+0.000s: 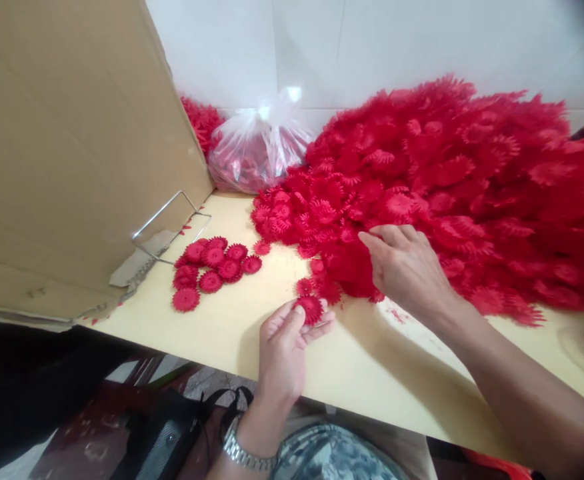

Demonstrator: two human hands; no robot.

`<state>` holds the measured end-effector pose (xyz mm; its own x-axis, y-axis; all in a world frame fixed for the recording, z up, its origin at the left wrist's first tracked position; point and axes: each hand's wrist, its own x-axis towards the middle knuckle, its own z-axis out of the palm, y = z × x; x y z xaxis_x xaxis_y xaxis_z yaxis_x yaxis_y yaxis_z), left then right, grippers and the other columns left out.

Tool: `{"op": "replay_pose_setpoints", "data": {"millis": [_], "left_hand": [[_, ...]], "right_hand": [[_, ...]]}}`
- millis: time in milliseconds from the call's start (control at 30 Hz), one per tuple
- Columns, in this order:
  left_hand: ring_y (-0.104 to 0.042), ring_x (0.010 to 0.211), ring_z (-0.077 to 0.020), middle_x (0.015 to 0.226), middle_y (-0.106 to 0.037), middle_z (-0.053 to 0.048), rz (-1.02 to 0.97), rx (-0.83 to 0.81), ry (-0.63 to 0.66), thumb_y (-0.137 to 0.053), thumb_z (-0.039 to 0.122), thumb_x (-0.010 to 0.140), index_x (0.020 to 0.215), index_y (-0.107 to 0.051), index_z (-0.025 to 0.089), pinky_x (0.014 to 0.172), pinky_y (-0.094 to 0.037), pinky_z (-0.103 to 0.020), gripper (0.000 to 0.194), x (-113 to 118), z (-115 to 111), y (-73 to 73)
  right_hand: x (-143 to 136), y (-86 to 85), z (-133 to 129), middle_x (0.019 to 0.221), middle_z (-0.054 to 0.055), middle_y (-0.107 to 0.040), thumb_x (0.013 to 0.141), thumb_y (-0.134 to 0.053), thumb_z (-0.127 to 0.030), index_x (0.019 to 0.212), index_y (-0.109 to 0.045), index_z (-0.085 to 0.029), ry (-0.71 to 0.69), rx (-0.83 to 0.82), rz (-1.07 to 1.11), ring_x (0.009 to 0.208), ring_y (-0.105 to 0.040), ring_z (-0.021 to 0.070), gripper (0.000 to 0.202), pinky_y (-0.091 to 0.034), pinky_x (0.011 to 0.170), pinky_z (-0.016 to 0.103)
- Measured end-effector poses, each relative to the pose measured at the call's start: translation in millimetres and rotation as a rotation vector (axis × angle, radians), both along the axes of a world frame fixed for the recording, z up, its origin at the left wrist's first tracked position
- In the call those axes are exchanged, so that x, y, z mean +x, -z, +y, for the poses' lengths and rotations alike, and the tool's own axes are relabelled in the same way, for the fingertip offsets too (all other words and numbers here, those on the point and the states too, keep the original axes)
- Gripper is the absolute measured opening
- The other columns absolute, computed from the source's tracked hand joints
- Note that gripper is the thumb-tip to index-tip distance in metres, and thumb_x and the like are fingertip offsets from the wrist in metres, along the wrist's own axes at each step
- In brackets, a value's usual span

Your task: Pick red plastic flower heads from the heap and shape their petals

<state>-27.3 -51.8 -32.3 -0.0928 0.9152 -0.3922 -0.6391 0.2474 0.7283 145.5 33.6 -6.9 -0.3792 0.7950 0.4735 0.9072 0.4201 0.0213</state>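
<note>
While a single red flower (pixel 309 311) is held low over the front of the table (pixel 232 327) by the left hand (pixel 283 340), a large heap of red flowers (pixel 422 173) is reached into by the right hand (pixel 402 263). The held flower is gripped near its edge: the left thumb is pressed on its face, and the other fingers are placed behind it, their tips reaching out past it to the right. On the right hand, the thumb and first finger are brought together at the tips and the other fingers are curled in, close above the near edge of the heap; whether anything is pinched there cannot be told.

A small group of red flowers (pixel 215 263) is laid on the table to the left of the heap, some of them overlapping. Beside this group, a bent metal wire (pixel 158 213) is set by a torn flap of cardboard (pixel 82 153), by which the left side is filled. A clear plastic bag (pixel 259 157) with red contents is placed at the back, near the wall (pixel 397 47), and is touched by the heap on its right. A metal watch (pixel 247 448) is worn on the left wrist. Below the table edge, patterned cloth (pixel 337 457) is seen.
</note>
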Motion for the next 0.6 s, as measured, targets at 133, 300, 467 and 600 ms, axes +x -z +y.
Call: {"op": "replay_pose_setpoints", "data": {"millis": [133,300,467,600], "left_hand": [[-0.067,0.065,-0.0167,0.071,-0.069,-0.004,-0.076,0.032,0.025,-0.067,0.023,0.071,0.078,-0.064,0.012,0.073,-0.054,-0.034,0.013,4,1,-0.4],[-0.065,0.066,-0.0159,0.063,-0.063,-0.001,-0.085,0.051,0.035,-0.065,0.027,0.074,0.067,-0.061,0.014,0.071,-0.054,-0.033,0.015,13,-2,1.3],[-0.066,0.078,-0.0184,0.073,-0.068,-0.004,-0.028,0.107,0.036,-0.062,0.027,0.078,0.079,-0.067,0.013,0.072,-0.054,-0.033,0.015,13,-4,4.2],[-0.066,0.083,-0.0192,0.078,-0.069,-0.005,-0.003,0.104,0.031,-0.061,0.026,0.078,0.086,-0.068,0.013,0.072,-0.055,-0.032,0.016,13,-4,5.6]], "right_hand": [[-19,-0.4,-19,0.093,0.010,-0.063,0.084,-0.057,-0.031,0.100,-0.064,-0.017,-0.248,-0.188,0.298,0.082,-0.056,0.0210,0.023,-0.045,0.070,0.033],[-42,2.7,-38,0.066,0.001,-0.055,0.080,-0.061,-0.019,0.071,-0.057,-0.018,-0.421,-0.492,0.504,0.067,-0.051,0.0134,0.010,-0.040,0.058,0.023],[-39,6.7,-36,0.069,0.000,-0.055,0.083,-0.053,-0.014,0.076,-0.057,-0.017,-0.418,-0.624,0.673,0.063,-0.052,0.0113,0.009,-0.041,0.056,0.022],[-39,10.5,-40,0.070,0.001,-0.055,0.084,-0.046,-0.009,0.079,-0.056,-0.017,-0.401,-0.584,0.678,0.063,-0.053,0.0109,0.014,-0.042,0.056,0.021]]}}
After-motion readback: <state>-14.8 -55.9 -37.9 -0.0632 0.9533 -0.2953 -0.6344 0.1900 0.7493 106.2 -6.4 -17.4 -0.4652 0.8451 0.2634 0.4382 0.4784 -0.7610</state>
